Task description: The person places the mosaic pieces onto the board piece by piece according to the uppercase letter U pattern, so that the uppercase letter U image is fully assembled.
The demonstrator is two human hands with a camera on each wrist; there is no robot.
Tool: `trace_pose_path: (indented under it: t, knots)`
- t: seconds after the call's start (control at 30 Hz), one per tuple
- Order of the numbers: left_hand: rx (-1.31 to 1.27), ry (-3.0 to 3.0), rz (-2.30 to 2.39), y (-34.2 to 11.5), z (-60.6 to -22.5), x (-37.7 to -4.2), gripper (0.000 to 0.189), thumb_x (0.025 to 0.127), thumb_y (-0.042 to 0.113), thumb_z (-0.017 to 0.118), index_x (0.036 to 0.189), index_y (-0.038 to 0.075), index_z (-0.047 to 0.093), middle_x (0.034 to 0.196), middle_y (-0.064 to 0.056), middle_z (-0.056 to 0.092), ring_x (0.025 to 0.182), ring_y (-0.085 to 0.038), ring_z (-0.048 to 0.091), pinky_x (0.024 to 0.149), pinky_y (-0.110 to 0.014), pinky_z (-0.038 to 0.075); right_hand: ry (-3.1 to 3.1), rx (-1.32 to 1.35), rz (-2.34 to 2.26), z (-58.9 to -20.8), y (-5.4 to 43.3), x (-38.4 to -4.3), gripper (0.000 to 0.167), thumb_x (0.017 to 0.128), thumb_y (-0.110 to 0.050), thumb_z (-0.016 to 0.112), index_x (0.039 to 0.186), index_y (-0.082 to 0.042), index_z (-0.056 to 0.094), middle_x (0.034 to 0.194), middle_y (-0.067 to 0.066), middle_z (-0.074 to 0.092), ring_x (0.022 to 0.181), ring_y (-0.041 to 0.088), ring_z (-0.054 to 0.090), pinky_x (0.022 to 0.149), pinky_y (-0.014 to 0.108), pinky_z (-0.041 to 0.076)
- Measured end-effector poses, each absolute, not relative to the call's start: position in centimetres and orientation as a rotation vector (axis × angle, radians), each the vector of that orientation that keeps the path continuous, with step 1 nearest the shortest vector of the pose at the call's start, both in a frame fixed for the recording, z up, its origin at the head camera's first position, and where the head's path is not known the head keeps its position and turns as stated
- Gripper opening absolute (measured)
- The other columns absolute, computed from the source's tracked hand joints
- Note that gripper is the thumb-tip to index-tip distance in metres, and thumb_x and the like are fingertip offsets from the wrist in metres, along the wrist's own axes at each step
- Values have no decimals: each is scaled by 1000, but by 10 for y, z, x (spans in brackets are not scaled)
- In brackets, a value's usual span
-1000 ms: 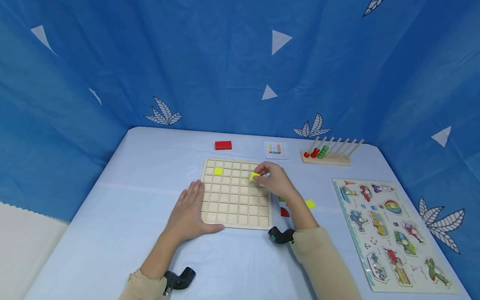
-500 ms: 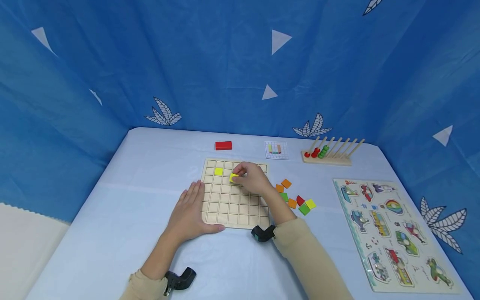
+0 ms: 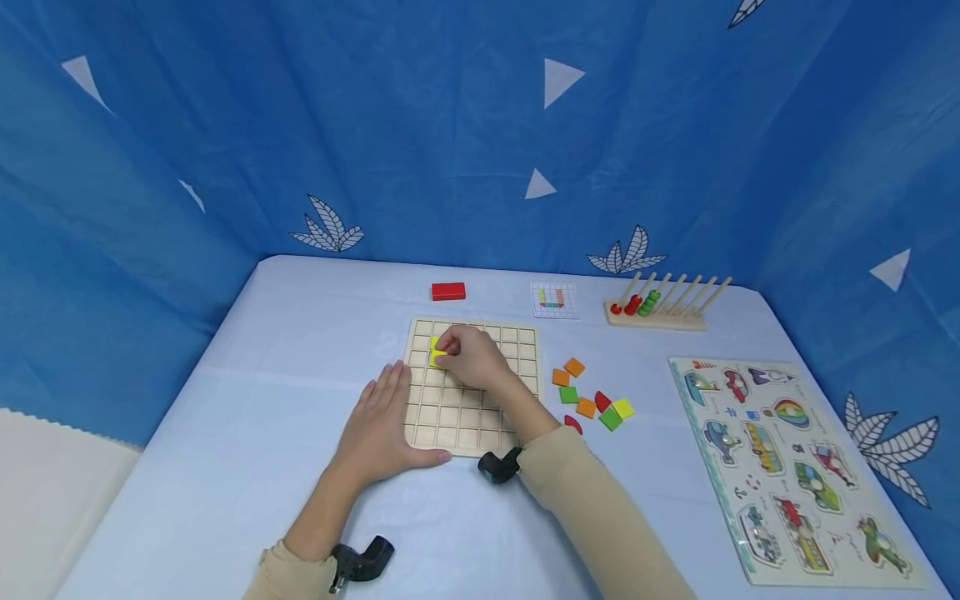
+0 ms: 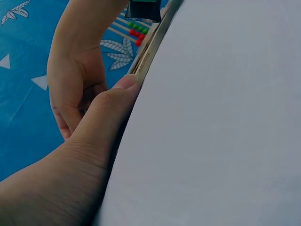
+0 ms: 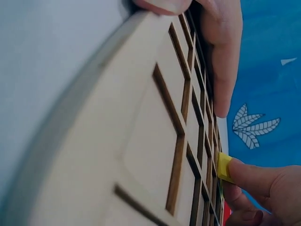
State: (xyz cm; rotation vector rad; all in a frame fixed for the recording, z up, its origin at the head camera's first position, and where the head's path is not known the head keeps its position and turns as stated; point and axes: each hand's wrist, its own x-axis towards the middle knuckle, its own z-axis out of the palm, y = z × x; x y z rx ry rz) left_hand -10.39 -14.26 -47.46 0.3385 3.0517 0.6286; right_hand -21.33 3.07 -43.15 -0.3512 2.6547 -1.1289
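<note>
R fingers (image 3: 452, 337) pinch yel. tile (image 3: 436, 360) over grid bd. (image 3: 448, 415), L fingers (image 3: 384, 387) at its L edge.

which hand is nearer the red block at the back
Right. The right hand, pinching a yellow tile over the board, is just this side of the red block; the left hand is farther, at the board's near left corner.

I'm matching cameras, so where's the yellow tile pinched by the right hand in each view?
Head: yellow tile, just left of and below centre, in the right hand.
Left wrist: not visible.
Right wrist: yellow tile, right of and below centre.
Shared landmark: wooden grid board, edge-on in left wrist.
</note>
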Motion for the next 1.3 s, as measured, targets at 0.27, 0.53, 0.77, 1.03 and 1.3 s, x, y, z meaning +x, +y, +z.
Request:
trace_pose_path:
  t: [0.27,0.53,0.77,1.03,1.3]
  knots:
    - [346,3056,626,-143,-474,-104,145,58,94,59,158,1,13,167,-14,11,156,-30,9,125,-51,13,2701,-346,-1064,-431,25,-213,9,91,-22,73,97,-20,67,88,-5,63,81,12,58,72,27,47]
    - [338,3049,638,-143,-475,-104,144,58,93,61,158,1,14,167,-13,12,156,-30,9,125,-52,13,2757,-403,-981,-432,24,-211,8,91,-22,72,98,-19,71,91,-5,64,84,11,58,74,28,48]
    - [336,3053,641,-143,-476,-104,143,58,93,61,158,2,14,167,-13,13,156,-30,10,125,-52,14,2791,-453,-915,-430,26,-208,14,91,-22,72,104,-18,75,97,-4,65,87,11,58,77,28,50]
    - [329,3048,627,-143,-477,-105,145,57,95,59,158,2,13,167,-12,11,156,-29,9,125,-51,13,2782,-499,-870,-429,32,-205,19,91,-21,73,109,-18,76,97,-5,65,87,10,59,77,26,50]
    - [320,3056,621,-142,-479,-105,144,57,95,58,158,3,15,167,-13,13,156,-30,10,125,-53,15,2771,-479,-971,-421,52,-199,18,92,-26,71,110,-20,74,97,-6,66,89,14,59,78,32,51]
